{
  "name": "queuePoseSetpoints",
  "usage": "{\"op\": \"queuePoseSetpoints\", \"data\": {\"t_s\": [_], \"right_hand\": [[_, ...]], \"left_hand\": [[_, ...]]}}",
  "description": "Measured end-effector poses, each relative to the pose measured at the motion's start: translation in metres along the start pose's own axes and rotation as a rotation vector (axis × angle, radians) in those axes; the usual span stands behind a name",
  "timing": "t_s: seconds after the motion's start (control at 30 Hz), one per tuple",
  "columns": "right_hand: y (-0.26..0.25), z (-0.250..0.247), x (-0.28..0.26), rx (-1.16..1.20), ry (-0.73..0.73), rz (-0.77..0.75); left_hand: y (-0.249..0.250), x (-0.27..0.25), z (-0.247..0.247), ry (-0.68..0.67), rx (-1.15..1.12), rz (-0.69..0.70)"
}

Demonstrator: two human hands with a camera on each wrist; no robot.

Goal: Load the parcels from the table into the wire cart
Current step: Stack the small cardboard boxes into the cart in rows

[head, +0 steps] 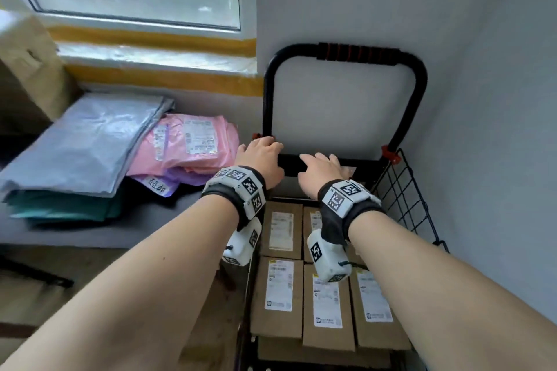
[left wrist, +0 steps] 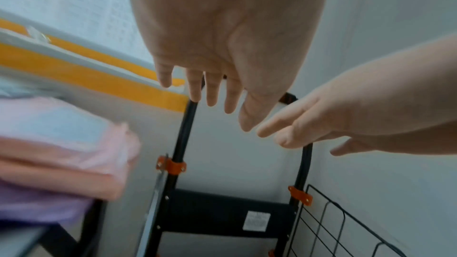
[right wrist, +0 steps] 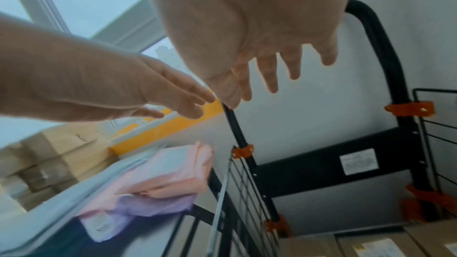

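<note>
Left grip: the left hand [head: 261, 159] hangs bare over the back of the black wire cart [head: 404, 190], fingers straight and a little spread, holding nothing.
Right grip: the right hand [head: 319, 173] is just beside it, fingers likewise loose and apart, also bare (the wrist views show both palms clear of the frame).
Loaded so far: brown cardboard boxes with white labels [head: 278, 286] lie flat in rows inside the cart.
Left to load: soft pink plastic mailer bags [head: 193, 144] on the grey worktop [head: 90, 235], stacked over a lilac bag [head: 164, 184], next to a large silver-grey poly mailer [head: 81, 141] on a teal one [head: 60, 208].
Handling: the bags look light, limp and slick; I judge they will sag and slide, so take a stack by both side edges, or with a flat palm beneath.
Hard to tell: the bags' contents, how many lie in each stack, the cart's lower layers and near edge (arms cover them); the wrist views are blurred.
</note>
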State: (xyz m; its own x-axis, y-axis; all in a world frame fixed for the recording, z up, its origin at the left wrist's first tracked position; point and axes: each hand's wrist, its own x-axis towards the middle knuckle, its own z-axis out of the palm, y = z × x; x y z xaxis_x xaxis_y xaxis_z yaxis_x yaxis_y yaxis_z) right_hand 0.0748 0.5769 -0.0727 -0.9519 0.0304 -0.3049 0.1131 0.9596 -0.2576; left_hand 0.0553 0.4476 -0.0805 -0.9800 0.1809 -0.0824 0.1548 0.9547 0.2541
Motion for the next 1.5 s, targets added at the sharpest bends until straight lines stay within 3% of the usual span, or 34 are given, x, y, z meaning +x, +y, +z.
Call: {"op": "queuePoseSetpoints", "data": {"t_s": [0.3,0.47,0.83,1.1,1.5], "right_hand": [[-0.155,0.002,-0.092,-0.021,0.019,-0.108],[-0.247,0.01,-0.131,-0.168,0.001,-0.229],[-0.402,0.031,-0.143,-0.167,0.014,-0.454],[-0.494,0.035,-0.082,-0.1,0.037,-0.523],[-0.588,0.006,0.082,-0.002,0.098,-0.438]], "left_hand": [[-0.117,-0.116,-0.094,0.054,0.048,-0.072],[-0.193,-0.178,-0.129,0.083,0.056,-0.158],[-0.33,-0.251,-0.184,0.138,0.061,-0.355],[-0.422,-0.218,-0.219,0.147,0.105,-0.431],[-0.521,-0.073,-0.273,0.204,0.156,-0.368]]}}
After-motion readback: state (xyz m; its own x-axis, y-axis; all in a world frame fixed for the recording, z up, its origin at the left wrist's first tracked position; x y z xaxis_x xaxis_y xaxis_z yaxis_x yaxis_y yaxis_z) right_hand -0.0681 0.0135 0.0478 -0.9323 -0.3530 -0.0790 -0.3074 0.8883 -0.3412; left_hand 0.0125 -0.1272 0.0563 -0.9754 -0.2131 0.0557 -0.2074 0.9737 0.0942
